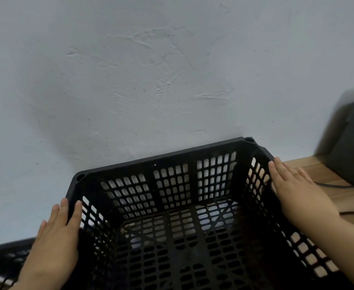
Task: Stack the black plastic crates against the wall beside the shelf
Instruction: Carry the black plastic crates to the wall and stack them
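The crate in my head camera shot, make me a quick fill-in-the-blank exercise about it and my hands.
1. The black crate has walls full of ____ holes.
2. The left hand and right hand rest on ____ sides of the crate.
3. The crate's far rim sits close to the pale ____.
4. Inside, the crate holds ____.

Missing words: grid; opposite; wall; nothing

Black crate (172, 185): matt moulded plastic w/ perforated grid walls and base, dusty, specks of grit on the bottom. Wall (130, 80) behind: pale painted plaster, rough, trowel marks showing (uneven finish throughout). Floor (328, 178) at right: light wood-look boards, smooth, low sheen.
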`<state>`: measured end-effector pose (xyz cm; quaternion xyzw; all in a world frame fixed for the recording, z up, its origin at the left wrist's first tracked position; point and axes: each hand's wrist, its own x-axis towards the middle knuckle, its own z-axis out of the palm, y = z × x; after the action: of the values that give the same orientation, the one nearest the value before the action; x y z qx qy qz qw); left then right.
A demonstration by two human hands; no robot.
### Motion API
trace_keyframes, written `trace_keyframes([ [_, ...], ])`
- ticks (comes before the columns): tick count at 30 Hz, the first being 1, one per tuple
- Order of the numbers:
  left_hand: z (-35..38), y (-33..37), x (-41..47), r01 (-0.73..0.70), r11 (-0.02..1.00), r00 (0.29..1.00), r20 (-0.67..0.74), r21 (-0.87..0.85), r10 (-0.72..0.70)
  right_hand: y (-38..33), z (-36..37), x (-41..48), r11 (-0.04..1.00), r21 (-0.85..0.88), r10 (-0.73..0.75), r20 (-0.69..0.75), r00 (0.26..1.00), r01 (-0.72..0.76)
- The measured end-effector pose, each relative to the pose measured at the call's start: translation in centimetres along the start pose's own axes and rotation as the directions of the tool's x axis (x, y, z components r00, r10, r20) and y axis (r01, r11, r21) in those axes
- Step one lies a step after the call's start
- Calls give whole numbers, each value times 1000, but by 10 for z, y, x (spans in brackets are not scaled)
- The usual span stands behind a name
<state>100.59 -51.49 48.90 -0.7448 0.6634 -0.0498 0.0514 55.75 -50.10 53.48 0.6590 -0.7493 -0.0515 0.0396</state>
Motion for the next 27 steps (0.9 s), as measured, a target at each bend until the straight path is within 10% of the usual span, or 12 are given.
trace_keyframes([
  [27, 40, 7, -27, 22, 971, 989, -137, -237, -55, 12, 69, -9, 1000, 3, -1, -284, 959, 1],
])
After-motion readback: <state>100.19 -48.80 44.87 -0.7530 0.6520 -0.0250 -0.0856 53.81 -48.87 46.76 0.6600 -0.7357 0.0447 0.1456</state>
